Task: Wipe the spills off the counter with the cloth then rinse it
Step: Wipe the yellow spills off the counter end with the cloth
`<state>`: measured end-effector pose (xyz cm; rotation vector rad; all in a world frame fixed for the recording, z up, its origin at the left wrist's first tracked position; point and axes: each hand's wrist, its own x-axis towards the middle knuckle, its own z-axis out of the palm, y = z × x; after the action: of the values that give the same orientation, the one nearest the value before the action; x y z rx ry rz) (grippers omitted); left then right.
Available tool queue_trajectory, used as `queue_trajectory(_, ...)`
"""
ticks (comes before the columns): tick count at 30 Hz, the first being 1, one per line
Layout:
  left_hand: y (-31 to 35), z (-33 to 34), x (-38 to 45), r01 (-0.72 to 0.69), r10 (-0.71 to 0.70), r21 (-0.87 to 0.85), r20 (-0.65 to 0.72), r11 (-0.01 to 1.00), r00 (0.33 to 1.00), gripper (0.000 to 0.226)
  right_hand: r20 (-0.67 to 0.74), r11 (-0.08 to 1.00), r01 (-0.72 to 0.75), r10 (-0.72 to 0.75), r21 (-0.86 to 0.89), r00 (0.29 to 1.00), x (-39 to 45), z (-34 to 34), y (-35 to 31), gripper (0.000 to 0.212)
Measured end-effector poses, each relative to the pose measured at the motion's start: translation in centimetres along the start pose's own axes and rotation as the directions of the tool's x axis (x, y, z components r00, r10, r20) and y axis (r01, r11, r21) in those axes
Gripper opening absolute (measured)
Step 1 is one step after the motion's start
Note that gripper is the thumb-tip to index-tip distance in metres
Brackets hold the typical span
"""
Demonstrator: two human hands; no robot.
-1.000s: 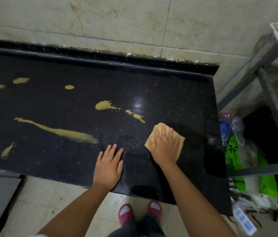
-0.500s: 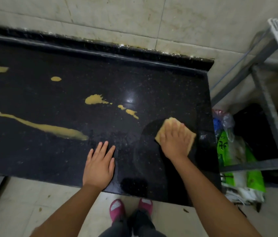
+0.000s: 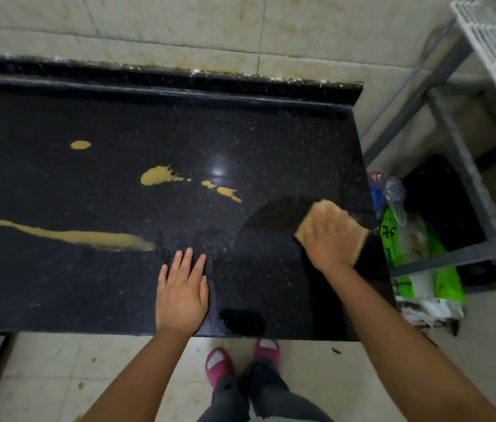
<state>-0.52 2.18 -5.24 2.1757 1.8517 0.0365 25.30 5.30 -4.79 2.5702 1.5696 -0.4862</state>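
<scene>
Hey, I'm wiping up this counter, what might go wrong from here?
The cloth under your right hand is near the counter's right edge, so muck may get pushed onto the bags below. The left hand rests flat close to the long yellow spill and might smear it.

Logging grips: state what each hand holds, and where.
The right hand presses flat on top of the yellow square cloth, covering its middle. The left hand rests open on the black stone counter, holding nothing.

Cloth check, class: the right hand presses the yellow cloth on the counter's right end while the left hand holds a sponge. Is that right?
Not quite. The head view shows the left hand flat on the counter, holding nothing. The right hand does press the cloth at the right end.
</scene>
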Motion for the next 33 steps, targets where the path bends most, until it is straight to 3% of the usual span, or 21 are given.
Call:
queue_trajectory(2, -0.1, 0.1, 0.0, 0.001, -0.001, -0.018, 0.0, 1.0, 1.0, 0.06, 0.032, 0.98, 0.199, -0.199, -0.005, 0.979, -1.1, 0.8, -5.5, 0.055)
queue_trajectory(4, 0.0, 0.0, 0.0, 0.003, -0.003, -0.011, 0.005, 1.0, 1.0, 0.057, -0.017, 0.902, 0.417, -0.421, -0.107, 0.907, -5.4, 3.1, -7.5, 0.057)
queue_trajectory(7, -0.1, 0.0, 0.0, 0.006, -0.005, -0.02, 0.02, 1.0, 1.0, 0.058, -0.017, 0.865, 0.497, -0.499, -0.067, 0.866, -12.2, 5.0, -3.0, 0.051)
queue_trajectory(9, -0.1, 0.0, 0.0, 0.005, -0.005, -0.021, 0.013, 1.0, 1.0, 0.062, -0.016, 0.909, 0.405, -0.408, -0.099, 0.913, -12.8, 4.8, 2.4, 0.053)
queue_trajectory(11, -0.1, 0.1, -0.1, 0.0, 0.001, -0.02, 0.002, 1.0, 1.0, 0.064, -0.058, 0.978, 0.192, -0.197, -0.083, 0.979, -10.3, 3.0, 6.1, 0.058)
queue_trajectory(13, -0.2, 0.2, 0.0, -0.007, 0.007, -0.02, 0.001, 1.0, 1.0, 0.066, -0.109, 0.999, -0.039, 0.037, -0.018, 0.993, -6.6, 1.3, 6.6, 0.059)
queue_trajectory(15, -0.1, 0.1, 0.0, -0.002, 0.002, -0.023, 0.012, 1.0, 1.0, 0.066, -0.038, 0.986, -0.15, 0.153, 0.071, 0.987, -3.2, 0.5, 3.9, 0.054)
queue_trajectory(18, -0.2, 0.1, 0.1, -0.002, 0.002, -0.018, 0.025, 1.0, 1.0, 0.065, 0.019, 0.995, 0.088, -0.089, 0.037, 0.996, -1.6, 0.1, -4.1, 0.052)
queue_trajectory(21, -0.2, -0.4, 0.1, -0.03, 0.032, -0.039, 0.048, 0.999, 0.998, 0.063, -0.077, 0.906, 0.414, -0.42, -0.087, 0.904, -4.8, 3.0, -8.5, 0.048)
queue_trajectory(23, -0.7, -0.7, 0.1, -0.066, 0.069, -0.047, 0.085, 0.997, 0.994, 0.074, -0.063, 0.842, 0.526, -0.535, -0.121, 0.842, -8.6, 4.1, -7.5, 0.047)
queue_trajectory(26, -2.5, -1.0, -0.3, -0.141, 0.138, 0.04, 0.084, 0.989, 0.987, 0.082, 0.02, 0.757, 0.634, -0.64, -0.158, 0.768, -11.5, 4.9, -0.8, 0.05)
queue_trajectory(27, -3.0, -1.4, -0.5, -0.131, 0.124, 0.055, 0.117, 0.99, 0.985, 0.078, 0.003, 0.78, 0.601, -0.61, -0.172, 0.792, -11.0, 4.3, 1.7, 0.051)
queue_trajectory(29, -4.2, -1.6, -0.8, -0.147, 0.139, 0.053, 0.133, 0.988, 0.981, 0.074, 0.0, 0.892, 0.415, -0.422, -0.177, 0.907, -8.4, 2.6, 4.4, 0.057)
queue_trajectory(31, -5.2, -1.8, -1.1, -0.16, 0.154, 0.068, 0.084, 0.985, 0.985, 0.072, -0.068, 0.972, 0.214, -0.221, -0.099, 0.973, -5.4, 1.1, 3.3, 0.071)
queue_trajectory(33, -5.9, -1.5, -1.6, -0.175, 0.173, 0.062, 0.036, 0.983, 0.984, 0.07, -0.005, 0.999, 0.04, -0.04, 0.003, 0.999, -3.5, 1.0, -0.8, 0.059)
